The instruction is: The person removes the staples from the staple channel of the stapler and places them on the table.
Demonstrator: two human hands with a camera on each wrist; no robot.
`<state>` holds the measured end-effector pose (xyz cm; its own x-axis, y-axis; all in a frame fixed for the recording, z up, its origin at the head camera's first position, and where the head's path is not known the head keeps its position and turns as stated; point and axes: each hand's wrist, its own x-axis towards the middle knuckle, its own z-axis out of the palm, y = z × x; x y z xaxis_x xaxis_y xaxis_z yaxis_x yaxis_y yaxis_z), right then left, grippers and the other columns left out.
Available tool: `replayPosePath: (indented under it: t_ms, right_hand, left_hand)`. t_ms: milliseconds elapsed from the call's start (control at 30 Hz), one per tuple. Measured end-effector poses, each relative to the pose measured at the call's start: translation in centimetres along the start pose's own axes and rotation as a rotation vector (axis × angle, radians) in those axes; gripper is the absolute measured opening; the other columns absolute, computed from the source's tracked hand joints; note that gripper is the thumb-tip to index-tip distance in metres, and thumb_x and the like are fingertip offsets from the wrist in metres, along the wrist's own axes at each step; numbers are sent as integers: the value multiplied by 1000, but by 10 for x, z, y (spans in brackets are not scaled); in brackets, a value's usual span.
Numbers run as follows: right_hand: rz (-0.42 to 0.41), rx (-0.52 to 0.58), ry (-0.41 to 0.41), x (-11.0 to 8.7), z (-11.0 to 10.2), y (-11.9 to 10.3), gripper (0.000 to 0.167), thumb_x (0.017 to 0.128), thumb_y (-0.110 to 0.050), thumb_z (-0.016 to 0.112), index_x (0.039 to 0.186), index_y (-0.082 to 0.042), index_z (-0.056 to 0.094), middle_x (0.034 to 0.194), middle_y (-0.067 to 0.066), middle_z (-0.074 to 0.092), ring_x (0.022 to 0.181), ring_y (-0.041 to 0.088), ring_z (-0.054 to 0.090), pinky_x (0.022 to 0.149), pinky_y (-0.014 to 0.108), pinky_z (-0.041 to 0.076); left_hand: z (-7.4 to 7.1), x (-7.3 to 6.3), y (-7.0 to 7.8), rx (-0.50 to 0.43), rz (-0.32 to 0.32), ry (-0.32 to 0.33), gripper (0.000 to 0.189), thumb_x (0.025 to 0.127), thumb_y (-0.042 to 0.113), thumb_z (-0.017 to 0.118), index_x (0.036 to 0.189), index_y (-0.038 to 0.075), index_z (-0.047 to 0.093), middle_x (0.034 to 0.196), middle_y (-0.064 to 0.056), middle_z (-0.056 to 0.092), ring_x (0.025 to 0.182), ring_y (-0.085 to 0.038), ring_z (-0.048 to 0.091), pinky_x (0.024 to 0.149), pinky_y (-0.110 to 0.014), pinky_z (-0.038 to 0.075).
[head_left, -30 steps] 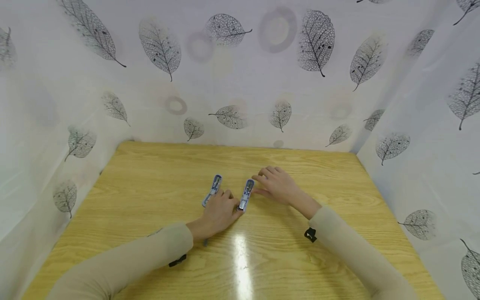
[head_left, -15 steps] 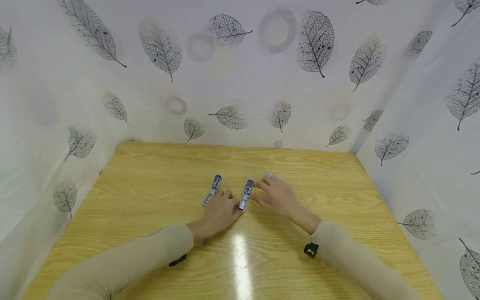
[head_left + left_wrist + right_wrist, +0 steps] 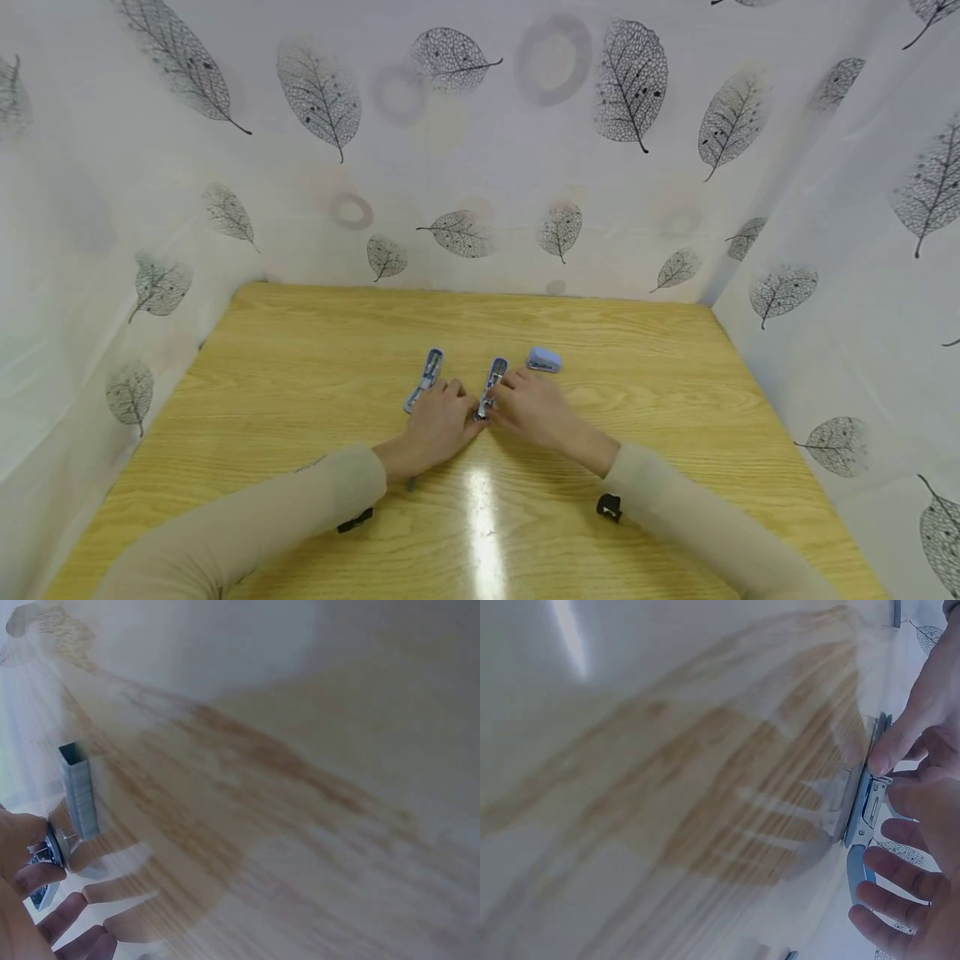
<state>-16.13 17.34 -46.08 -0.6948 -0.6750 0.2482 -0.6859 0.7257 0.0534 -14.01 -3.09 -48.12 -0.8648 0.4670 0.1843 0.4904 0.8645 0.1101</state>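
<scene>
In the head view, an unfolded small blue stapler (image 3: 496,372) lies between my hands, its metal channel showing. My left hand (image 3: 441,421) grips its near end; in the right wrist view the left thumb (image 3: 891,750) presses on the stapler body. My right hand (image 3: 534,408) has come over the same stapler from the right, thumb and index at its metal part, the other fingers (image 3: 896,900) loosely bent near the blue handle (image 3: 857,874). A second unfolded blue stapler (image 3: 432,365) lies just left, partly hidden by the left hand.
A closed blue mini stapler (image 3: 543,359) stands beyond the right hand. A strip of staples (image 3: 81,793) stands out in the left wrist view and shows as a small grey piece (image 3: 411,484) beside the left wrist. The wooden table (image 3: 315,333) meets leaf-patterned sheeting (image 3: 480,167) behind.
My right hand has moved left and nearer onto the middle stapler, uncovering the closed mini stapler behind it. The left hand has stayed in place.
</scene>
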Motion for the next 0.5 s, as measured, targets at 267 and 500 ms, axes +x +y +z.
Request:
replayPosePath:
  t_ms: [267,500]
  right_hand:
    - [-28,-18,-33,3,3,-4,19,98,-39,75,102,-21,79,96,-3,72,86,13,61,75,26,54]
    - [-22,-16,-54,5,5,-5,16,100,-37,73,99,-21,77,93,-3,68,82,13,56,71,25,50]
  left_hand:
    - [-1,-2,0,7,23,9,35,96,50,75,105,17,80,104,-4,72,88,-21,62,70,-30,55]
    - [-3,-1,1,-4,5,-3,35,97,50,73,105,17,80,105,-5,71,91,-23,63,72,-34,56]
